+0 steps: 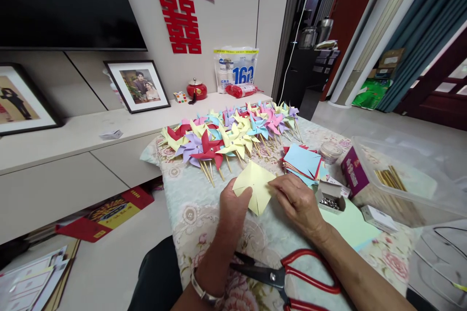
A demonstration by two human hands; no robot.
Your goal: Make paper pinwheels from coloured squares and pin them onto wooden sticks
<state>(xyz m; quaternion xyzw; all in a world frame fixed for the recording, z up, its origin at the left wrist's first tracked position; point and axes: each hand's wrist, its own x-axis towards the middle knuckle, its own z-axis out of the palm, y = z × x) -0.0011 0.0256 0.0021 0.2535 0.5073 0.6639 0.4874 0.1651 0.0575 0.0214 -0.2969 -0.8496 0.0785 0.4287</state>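
A pale yellow paper square (254,182), slit in from its corners, is held up over the table. My left hand (235,204) grips its left side, thumb lying on the front face. At the right corner, my right hand (297,199) pinches the paper between thumb and fingers. Beneath my forearms lie scissors (273,277) with red handles and dark blades, partly spread. Beyond the hands is a pile of finished paper pinwheels (233,141) on wooden sticks. Right of the paper sits a stack of cut coloured squares (302,160), and near it a small box of metal fasteners (330,199).
A clear plastic bin (401,180) with wooden sticks (390,178) stands at the right. Light green paper (352,226) and a small white box (379,218) lie before it. A low cabinet (83,155) with framed photos (140,85) runs along the wall.
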